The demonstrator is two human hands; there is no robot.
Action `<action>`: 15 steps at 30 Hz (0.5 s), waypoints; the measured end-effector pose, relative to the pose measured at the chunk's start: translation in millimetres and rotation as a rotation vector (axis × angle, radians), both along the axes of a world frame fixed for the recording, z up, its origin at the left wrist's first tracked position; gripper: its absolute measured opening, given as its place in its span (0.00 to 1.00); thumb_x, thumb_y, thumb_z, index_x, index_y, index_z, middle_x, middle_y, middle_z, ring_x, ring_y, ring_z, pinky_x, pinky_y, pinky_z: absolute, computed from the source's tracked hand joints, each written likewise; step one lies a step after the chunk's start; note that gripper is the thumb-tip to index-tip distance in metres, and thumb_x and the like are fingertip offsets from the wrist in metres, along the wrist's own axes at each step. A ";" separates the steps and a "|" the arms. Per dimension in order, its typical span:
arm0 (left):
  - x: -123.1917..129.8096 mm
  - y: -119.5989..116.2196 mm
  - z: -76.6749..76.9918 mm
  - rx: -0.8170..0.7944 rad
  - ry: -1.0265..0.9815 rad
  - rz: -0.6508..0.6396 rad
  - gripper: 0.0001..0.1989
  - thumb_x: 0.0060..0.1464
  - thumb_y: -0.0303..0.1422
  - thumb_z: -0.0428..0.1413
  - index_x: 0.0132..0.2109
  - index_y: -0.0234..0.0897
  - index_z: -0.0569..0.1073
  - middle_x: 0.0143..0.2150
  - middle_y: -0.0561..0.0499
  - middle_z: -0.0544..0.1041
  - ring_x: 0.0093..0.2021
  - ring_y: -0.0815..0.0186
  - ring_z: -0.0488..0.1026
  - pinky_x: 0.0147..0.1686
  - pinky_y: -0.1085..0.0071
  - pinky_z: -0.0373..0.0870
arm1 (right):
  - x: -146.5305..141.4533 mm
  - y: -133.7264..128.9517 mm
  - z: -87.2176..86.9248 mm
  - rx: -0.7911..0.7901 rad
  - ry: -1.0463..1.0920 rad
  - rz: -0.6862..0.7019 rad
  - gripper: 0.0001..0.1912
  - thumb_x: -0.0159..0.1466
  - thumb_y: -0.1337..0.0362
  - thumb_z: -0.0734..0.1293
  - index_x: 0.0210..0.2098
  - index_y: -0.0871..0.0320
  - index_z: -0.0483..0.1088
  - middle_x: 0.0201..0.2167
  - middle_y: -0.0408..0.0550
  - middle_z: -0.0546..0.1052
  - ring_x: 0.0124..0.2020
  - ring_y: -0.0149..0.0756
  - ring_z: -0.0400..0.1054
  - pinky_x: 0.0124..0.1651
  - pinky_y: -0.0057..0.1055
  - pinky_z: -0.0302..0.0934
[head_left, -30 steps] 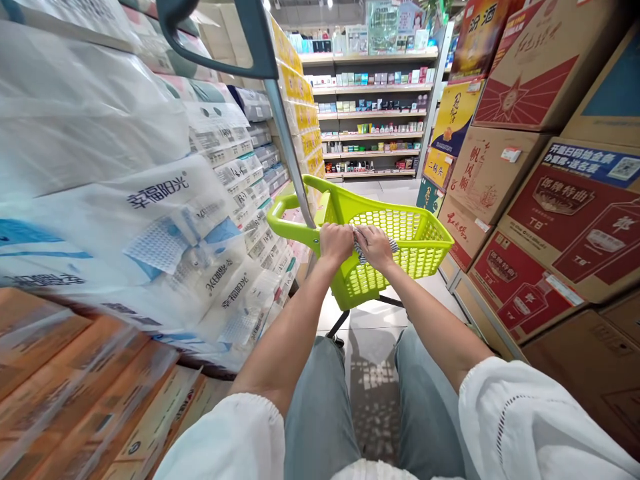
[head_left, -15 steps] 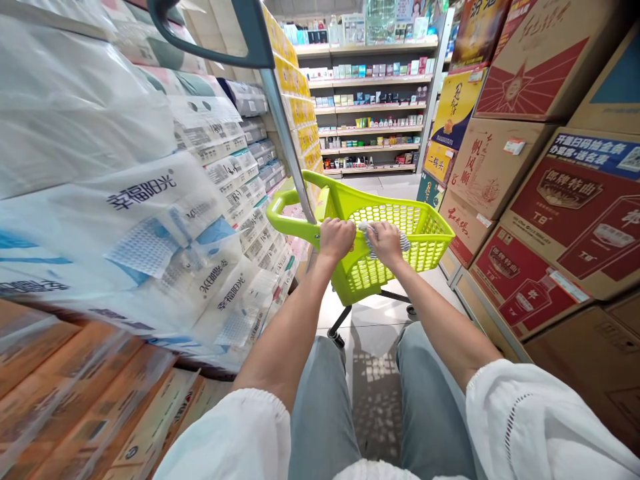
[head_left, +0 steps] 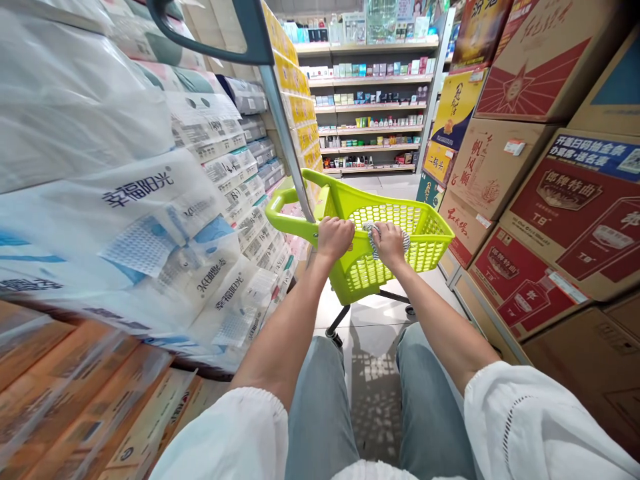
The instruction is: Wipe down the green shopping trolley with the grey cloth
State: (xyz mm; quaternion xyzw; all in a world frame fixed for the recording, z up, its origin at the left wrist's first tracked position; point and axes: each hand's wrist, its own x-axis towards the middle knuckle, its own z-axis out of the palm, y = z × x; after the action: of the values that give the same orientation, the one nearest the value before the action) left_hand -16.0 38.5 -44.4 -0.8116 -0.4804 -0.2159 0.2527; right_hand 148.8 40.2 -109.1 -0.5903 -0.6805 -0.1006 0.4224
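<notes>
A lime-green shopping cart (head_left: 360, 273) with a perforated plastic basket stands in front of my knees, turned sideways. My left hand (head_left: 336, 238) is closed over the basket's near rim, beside the grey metal post. Farther right along that rim, my right hand (head_left: 389, 244) presses a striped cloth (head_left: 373, 237) against the edge, its fingers curled over it. Part of the cloth sticks out on both sides of the hand; the rest is hidden beneath it.
Plastic-wrapped tissue packs (head_left: 150, 220) are stacked on the left, with orange packs (head_left: 60, 387) below. Liquor cartons (head_left: 565, 220) rise on the right. Shelves of small boxed goods (head_left: 370, 107) stand at the back. A dark cart handle (head_left: 210, 50) tops the metal post (head_left: 287, 127).
My right hand has slid slightly right along the rim with the cloth. My left hand keeps its grip and the cart has hardly moved.
</notes>
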 end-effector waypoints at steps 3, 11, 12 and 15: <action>-1.0 0.5 -1.0 0.000 -0.007 -0.012 0.16 0.60 0.30 0.44 0.32 0.34 0.75 0.29 0.42 0.77 0.35 0.57 0.72 0.36 0.61 0.55 | -29.3 -1.2 7.6 0.019 -0.006 0.035 0.19 0.69 0.54 0.53 0.48 0.54 0.69 0.44 0.52 0.72 0.46 0.43 0.61 0.50 0.39 0.52; -20.0 7.1 0.9 0.008 0.035 -0.035 0.20 0.63 0.34 0.41 0.32 0.36 0.74 0.30 0.43 0.78 0.36 0.59 0.73 0.38 0.62 0.56 | -1.3 -2.2 2.0 -0.009 -0.128 0.067 0.18 0.69 0.53 0.54 0.50 0.51 0.68 0.46 0.49 0.73 0.45 0.42 0.63 0.47 0.36 0.53; -22.4 8.4 1.2 0.004 0.027 -0.035 0.21 0.63 0.35 0.40 0.31 0.36 0.74 0.30 0.43 0.78 0.36 0.59 0.73 0.38 0.62 0.56 | 7.4 -2.9 -1.0 -0.015 -0.126 0.044 0.18 0.69 0.53 0.54 0.50 0.51 0.69 0.46 0.49 0.73 0.46 0.42 0.62 0.47 0.36 0.52; -26.4 11.7 2.2 -0.013 0.009 -0.030 0.21 0.63 0.35 0.41 0.31 0.36 0.75 0.30 0.42 0.78 0.37 0.59 0.73 0.40 0.62 0.57 | 23.3 -4.8 -7.9 -0.011 -0.107 -0.004 0.18 0.69 0.53 0.55 0.50 0.52 0.69 0.45 0.50 0.73 0.46 0.42 0.62 0.48 0.37 0.52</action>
State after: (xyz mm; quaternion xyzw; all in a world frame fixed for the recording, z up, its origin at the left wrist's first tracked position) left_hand -42.4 50.2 -42.2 -0.8213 -0.4686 -0.2130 0.2462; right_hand 172.1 35.5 -117.0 -0.5878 -0.7015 -0.1292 0.3817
